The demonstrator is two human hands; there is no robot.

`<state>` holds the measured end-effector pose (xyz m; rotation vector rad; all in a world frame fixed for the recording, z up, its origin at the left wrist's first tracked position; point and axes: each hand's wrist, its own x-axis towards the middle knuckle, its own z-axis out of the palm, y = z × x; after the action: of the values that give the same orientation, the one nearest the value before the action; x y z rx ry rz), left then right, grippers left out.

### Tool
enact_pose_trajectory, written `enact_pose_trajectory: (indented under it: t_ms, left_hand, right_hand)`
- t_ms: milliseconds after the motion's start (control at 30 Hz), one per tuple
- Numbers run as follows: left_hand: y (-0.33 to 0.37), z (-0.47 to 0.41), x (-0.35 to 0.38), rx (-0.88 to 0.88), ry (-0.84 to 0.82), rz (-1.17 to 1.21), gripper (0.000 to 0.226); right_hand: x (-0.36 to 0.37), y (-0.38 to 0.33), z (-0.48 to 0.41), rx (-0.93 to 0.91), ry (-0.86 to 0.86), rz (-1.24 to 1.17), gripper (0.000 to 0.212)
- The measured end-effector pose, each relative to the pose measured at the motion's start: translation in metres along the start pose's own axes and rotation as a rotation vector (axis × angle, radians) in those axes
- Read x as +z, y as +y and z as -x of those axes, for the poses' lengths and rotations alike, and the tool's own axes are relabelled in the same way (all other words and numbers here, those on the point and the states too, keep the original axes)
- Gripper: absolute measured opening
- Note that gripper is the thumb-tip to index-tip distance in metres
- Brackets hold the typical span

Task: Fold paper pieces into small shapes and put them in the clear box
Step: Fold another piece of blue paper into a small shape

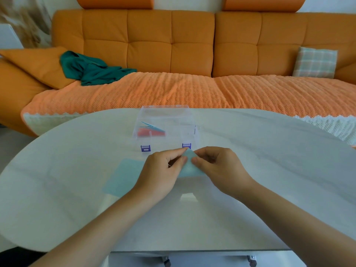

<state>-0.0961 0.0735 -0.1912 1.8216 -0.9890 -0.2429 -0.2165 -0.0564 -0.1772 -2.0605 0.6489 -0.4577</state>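
A light blue paper piece (189, 166), partly folded with a point at its top, sits between my two hands on the white table (269, 170). My left hand (163, 170) pinches its left edge and my right hand (219, 166) pinches its right edge. A flat light blue sheet (125, 176) lies left of my left hand, partly under my wrist. Just beyond my hands stands the clear box (167, 126) with purple latches and its lid open. Folded red and blue paper shapes (152, 131) lie in its left side.
An orange sofa (173, 45) runs behind the table, with a green cloth (92, 68) on its left and a checked cushion (316, 61) on its right. The table's near edge shows chair castors (252, 262) below.
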Motion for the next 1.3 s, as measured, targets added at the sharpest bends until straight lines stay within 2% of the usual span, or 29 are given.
enact_pose_trajectory:
  t_ms: [133,333,533,700,833,967,1067,1167,1300]
  left_hand:
    - [0.0,0.002,0.003,0.004,0.013,-0.006,0.03]
    - [-0.001,0.003,0.008,0.034,0.026,-0.045,0.034]
    - [-0.003,0.001,0.007,0.086,0.025,-0.056,0.034]
    - [-0.006,0.0,0.008,0.056,0.046,-0.035,0.034]
    - [-0.003,0.0,0.008,0.103,0.038,-0.037,0.031]
    - [-0.003,0.0,0.009,0.13,0.033,-0.068,0.03]
    - [-0.002,0.001,0.009,0.166,0.027,-0.075,0.027]
    - [-0.002,0.001,0.011,0.192,0.024,-0.098,0.023]
    - [-0.006,-0.002,0.01,0.126,-0.061,-0.165,0.02]
  right_hand:
    - [0.004,-0.003,0.003,-0.057,0.016,0.204,0.03]
    - [0.009,-0.005,0.007,-0.13,-0.024,0.368,0.025]
    - [0.006,-0.006,0.005,-0.071,-0.027,0.169,0.027]
    - [0.005,-0.006,0.003,-0.052,-0.037,0.062,0.027]
    - [0.007,-0.004,0.004,-0.052,-0.039,0.065,0.027]
    - [0.005,-0.004,0.004,-0.064,-0.067,0.177,0.028]
    - [0.005,-0.005,0.002,-0.056,-0.02,0.161,0.025]
    - [0.003,-0.005,-0.001,0.009,0.049,0.128,0.016]
    - [0.002,-0.003,-0.008,0.122,-0.019,0.108,0.02]
